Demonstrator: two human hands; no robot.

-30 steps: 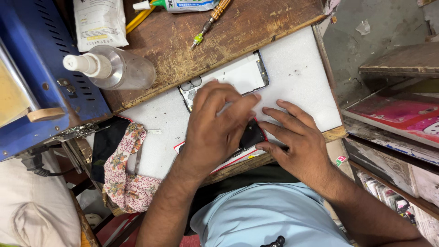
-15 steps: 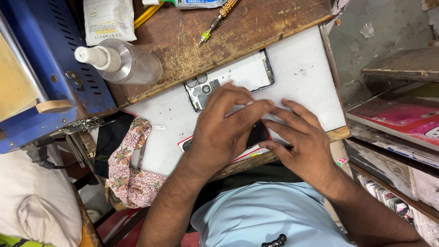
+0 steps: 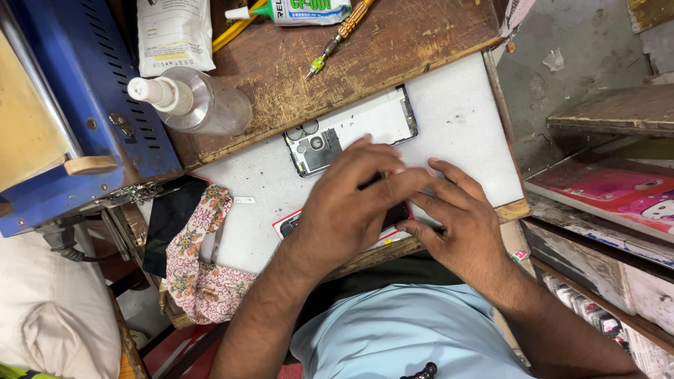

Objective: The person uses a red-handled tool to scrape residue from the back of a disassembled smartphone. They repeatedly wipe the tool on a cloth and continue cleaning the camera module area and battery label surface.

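Lying under both hands' fingers (image 3: 393, 184), dark phone (image 3: 397, 214)

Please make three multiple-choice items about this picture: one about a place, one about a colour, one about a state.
1. Where does the clear bottle lie?
A. on the wooden bench top
B. on the white mat
C. on the shelf of books

2. What colour is the machine case beside the bottle?
A. red
B. blue
C. green

3. How is the opened phone placed?
A. standing upright
B. held in the air
C. lying flat on the white mat

Answers: 1 A, it lies on its side on bare wood; 2 B, its vented panel is blue; 3 C, it lies beyond both hands.
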